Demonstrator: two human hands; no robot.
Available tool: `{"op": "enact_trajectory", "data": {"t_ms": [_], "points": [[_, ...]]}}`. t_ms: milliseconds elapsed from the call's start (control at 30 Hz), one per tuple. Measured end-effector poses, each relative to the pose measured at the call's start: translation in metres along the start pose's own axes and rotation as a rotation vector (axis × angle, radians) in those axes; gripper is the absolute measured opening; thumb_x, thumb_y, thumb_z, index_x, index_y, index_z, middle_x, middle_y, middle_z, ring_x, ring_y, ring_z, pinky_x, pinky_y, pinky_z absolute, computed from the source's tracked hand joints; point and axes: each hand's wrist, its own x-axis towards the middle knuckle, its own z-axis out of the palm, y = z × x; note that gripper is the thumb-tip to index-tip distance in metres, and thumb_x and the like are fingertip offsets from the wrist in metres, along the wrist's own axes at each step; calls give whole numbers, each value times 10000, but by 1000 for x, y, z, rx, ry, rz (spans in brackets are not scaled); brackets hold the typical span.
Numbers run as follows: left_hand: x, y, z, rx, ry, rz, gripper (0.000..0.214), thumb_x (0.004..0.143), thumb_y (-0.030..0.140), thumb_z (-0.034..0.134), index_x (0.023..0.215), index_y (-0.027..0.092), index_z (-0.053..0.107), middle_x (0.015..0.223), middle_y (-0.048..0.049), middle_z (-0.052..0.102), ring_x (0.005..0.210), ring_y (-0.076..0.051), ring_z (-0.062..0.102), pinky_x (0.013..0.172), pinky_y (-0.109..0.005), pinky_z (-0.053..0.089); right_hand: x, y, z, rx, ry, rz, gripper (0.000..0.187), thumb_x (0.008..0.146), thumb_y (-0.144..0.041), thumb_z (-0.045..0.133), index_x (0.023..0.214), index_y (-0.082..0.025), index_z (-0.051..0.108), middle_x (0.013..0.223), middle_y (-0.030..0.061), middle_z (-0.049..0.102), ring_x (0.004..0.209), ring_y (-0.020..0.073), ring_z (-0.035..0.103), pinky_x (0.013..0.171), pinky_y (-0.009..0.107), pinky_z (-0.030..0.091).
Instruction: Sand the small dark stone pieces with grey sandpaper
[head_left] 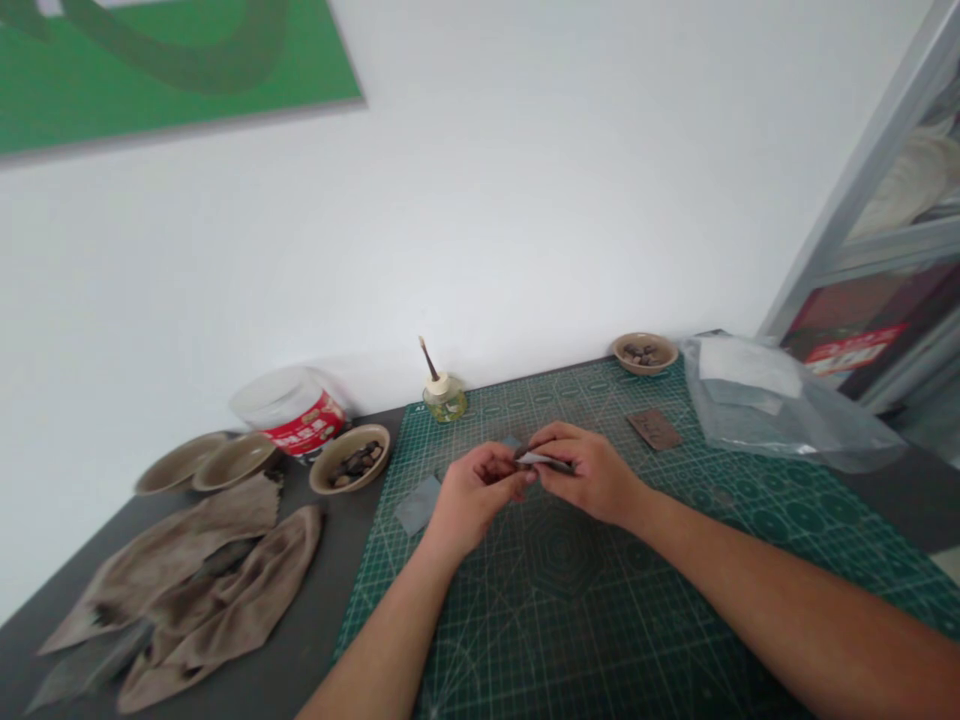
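My left hand (480, 490) and my right hand (581, 470) meet over the middle of the green cutting mat (637, 620). Between the right thumb and fingers is a small folded sheet (546, 461), pale on one edge and dark on the other, which looks like sandpaper. The left fingers are pinched together at its left end, against a small dark piece (521, 452) mostly hidden by the fingertips. Flat on the mat beside my left hand lies a grey square sheet (418, 505). To the right of my hands lies a brown square sheet with faint marks (655, 429).
Behind are a glass jar with a brush (445, 398) and a bowl of dark pieces (645, 354). A clear plastic bag (795, 400) lies right. On the left are another bowl of pieces (350, 460), stacked bowls (184, 462), a red-labelled tub (289, 405) and brown cloths (217, 590).
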Motion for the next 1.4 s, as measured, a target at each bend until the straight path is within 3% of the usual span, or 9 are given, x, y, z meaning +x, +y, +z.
{"op": "enact_trajectory", "data": {"t_ms": [467, 633, 1233, 1400], "points": [[-1, 1, 0, 50, 8, 77, 207, 733, 276, 735, 875, 169, 630, 786, -11, 655, 724, -136, 601, 667, -235, 458, 0, -1, -2, 31, -43, 25, 163, 811, -167, 647, 948, -213, 722, 949, 40, 654, 872, 162, 623, 779, 272, 492], [-2, 0, 0, 53, -6, 49, 197, 739, 295, 733, 858, 174, 632, 681, 12, 624, 627, -119, 574, 585, -218, 426, -1, 0, -2, 22, -13, 20, 167, 816, -163, 639, 953, -216, 719, 956, 40, 643, 886, 162, 618, 791, 274, 490], [-1, 0, 1, 19, 11, 47, 206, 699, 259, 758, 856, 171, 658, 782, -23, 685, 716, -148, 628, 662, -245, 476, 0, 0, -2, -10, -56, -15, 188, 805, -166, 639, 962, -230, 720, 936, 32, 644, 860, 159, 621, 774, 271, 498], [-1, -3, 1, 31, 2, 43, 185, 732, 270, 738, 862, 174, 649, 714, -1, 658, 653, -131, 609, 613, -230, 459, 0, 1, -3, -17, -26, 7, 182, 812, -171, 637, 962, -229, 721, 946, 40, 643, 867, 165, 621, 780, 278, 501]]}}
